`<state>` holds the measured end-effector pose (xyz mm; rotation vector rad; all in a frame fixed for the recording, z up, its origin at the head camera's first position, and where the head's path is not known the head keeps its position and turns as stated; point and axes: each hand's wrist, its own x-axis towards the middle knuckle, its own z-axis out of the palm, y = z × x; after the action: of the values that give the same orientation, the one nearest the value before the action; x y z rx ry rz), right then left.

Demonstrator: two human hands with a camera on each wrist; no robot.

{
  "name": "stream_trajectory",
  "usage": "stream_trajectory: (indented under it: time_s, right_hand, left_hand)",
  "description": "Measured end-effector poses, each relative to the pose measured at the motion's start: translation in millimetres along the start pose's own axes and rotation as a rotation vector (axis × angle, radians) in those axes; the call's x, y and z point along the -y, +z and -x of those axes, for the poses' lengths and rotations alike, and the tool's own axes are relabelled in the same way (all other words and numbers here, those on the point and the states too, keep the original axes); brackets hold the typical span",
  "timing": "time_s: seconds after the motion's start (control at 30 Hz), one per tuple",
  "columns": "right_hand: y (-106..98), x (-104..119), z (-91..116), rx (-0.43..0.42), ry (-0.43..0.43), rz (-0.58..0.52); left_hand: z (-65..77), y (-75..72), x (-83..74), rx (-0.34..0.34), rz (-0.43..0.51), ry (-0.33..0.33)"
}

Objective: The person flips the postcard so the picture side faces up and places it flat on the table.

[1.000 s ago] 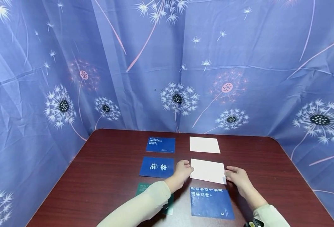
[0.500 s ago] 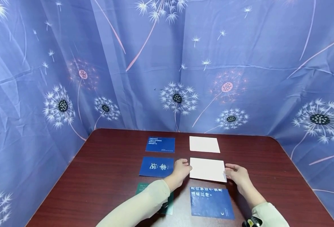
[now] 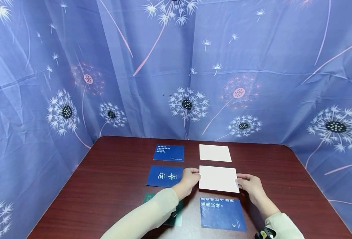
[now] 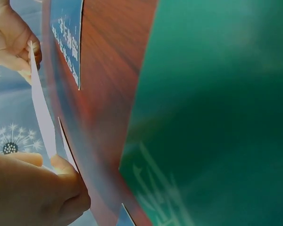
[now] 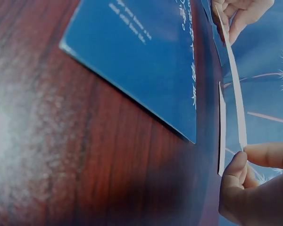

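Observation:
Between both hands is a plain white card [image 3: 219,179], its blank side up, seen nearly edge-on and raised off the table in the wrist views. At its left edge my left hand [image 3: 190,180] pinches it between thumb and fingers. My right hand [image 3: 251,188] pinches the opposite edge, thumb on the near face in the right wrist view [image 5: 259,186]. A second white card [image 3: 215,153] lies flat beyond it. Just in front lies a blue card [image 3: 222,214] with white lettering. Close by my left hand is another blue card [image 3: 164,176] bearing two large white characters.
A third blue card [image 3: 169,153] with small text lies at the back left. Partly under my left forearm is a green card [image 3: 177,217]. The dark red wooden table [image 3: 104,176] has rounded far corners, and a blue dandelion-print cloth [image 3: 152,99] hangs behind it.
The held white card has risen slightly and its near edge has levelled out. My left hand has shifted a little to the left with it; the other cards lie where they were.

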<state>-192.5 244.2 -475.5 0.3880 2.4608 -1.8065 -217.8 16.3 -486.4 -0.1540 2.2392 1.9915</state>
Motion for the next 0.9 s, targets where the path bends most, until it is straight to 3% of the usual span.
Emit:
stream_trajectory:
  time_s: [0.23,0.9]
  right_hand:
    - [-0.2,0.9,-0.7,0.004,-0.003,-0.073]
    - [-3.6,10.3,-0.4,-0.025,-0.019,-0.297]
  left_hand:
    - [-2.2,-2.4,1.7,-0.015,-0.018,0.014]
    - [-6.0,-4.9,-2.7,-0.048,0.066,0.067]
